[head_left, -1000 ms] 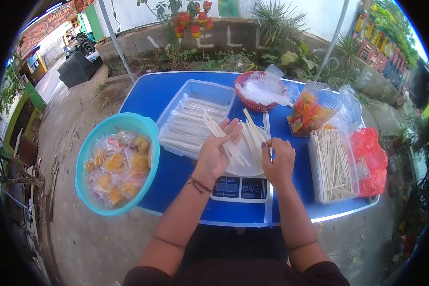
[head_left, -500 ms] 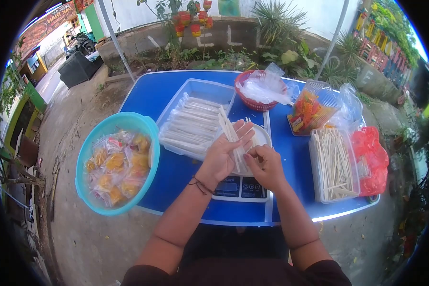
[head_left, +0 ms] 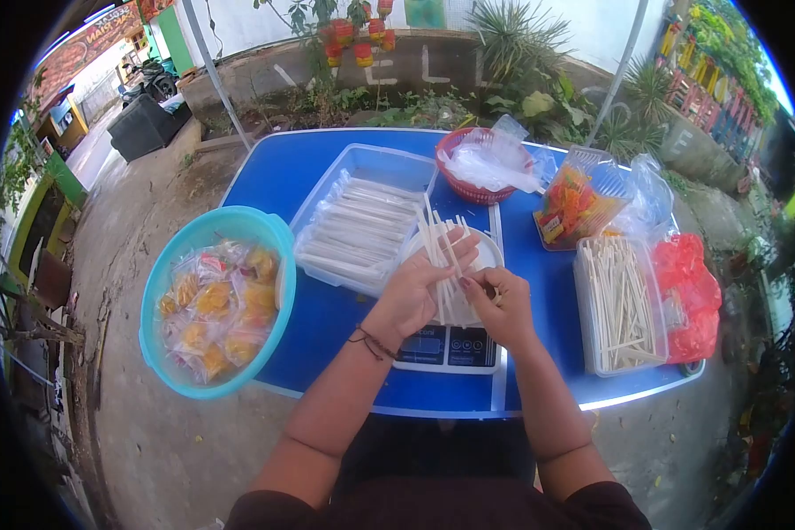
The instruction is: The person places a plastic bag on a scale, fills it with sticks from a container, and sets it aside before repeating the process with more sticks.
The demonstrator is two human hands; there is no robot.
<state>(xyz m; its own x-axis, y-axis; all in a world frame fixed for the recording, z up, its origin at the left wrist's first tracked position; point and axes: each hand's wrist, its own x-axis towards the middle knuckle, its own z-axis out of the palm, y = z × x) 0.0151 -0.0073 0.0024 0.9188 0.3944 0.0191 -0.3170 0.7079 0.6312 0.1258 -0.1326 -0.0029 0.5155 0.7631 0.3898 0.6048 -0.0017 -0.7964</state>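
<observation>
My left hand (head_left: 415, 291) is turned palm up, with a loose bunch of thin off-white sticks (head_left: 435, 240) lying across it under the thumb. The sticks fan out a little at their upper ends. My right hand (head_left: 501, 309) is closed, thumb and fingertips pinching at the sticks near the left palm. Both hands are above a white kitchen scale (head_left: 450, 358) with a round plate (head_left: 488, 254), which they partly cover. More of the same kind of sticks (head_left: 623, 296) fill a clear plastic box (head_left: 601, 367) on the right.
Left of the scale, a clear tray (head_left: 327, 190) holds plastic-wrapped stick packs. A turquoise basin (head_left: 155, 349) contains bagged yellow snacks. Toward the back are a red basket (head_left: 464, 190) of plastic bags and a container of colourful packets (head_left: 567, 208). A red plastic bag (head_left: 691, 300) lies at the right edge.
The sticks in my left hand have spread apart and shifted slightly right. My right hand has moved a little right and down, still pinching near them.
</observation>
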